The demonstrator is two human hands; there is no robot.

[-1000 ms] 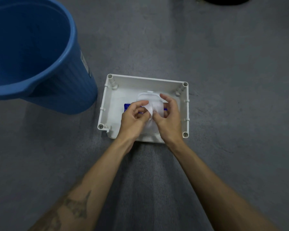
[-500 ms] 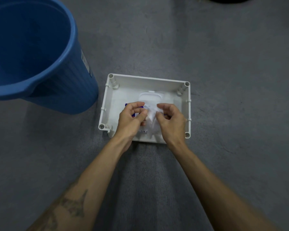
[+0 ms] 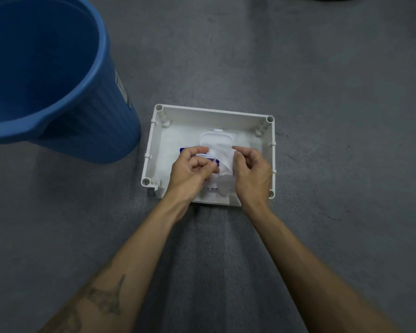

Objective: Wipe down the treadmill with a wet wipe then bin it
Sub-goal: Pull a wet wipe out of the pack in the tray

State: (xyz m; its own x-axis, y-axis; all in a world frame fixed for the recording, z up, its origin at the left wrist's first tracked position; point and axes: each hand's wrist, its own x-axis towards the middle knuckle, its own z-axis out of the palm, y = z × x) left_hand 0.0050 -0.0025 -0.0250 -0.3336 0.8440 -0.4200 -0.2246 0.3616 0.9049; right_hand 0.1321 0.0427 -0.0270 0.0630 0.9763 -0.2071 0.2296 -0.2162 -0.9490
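Your left hand and right hand each pinch an edge of the wet wipe with curled fingers, holding it stretched between them over the white tray on the grey floor. In the tray lies the wipe pack, its white flip lid open at the far side. The blue bin stands just left of the tray; nothing shows inside it.
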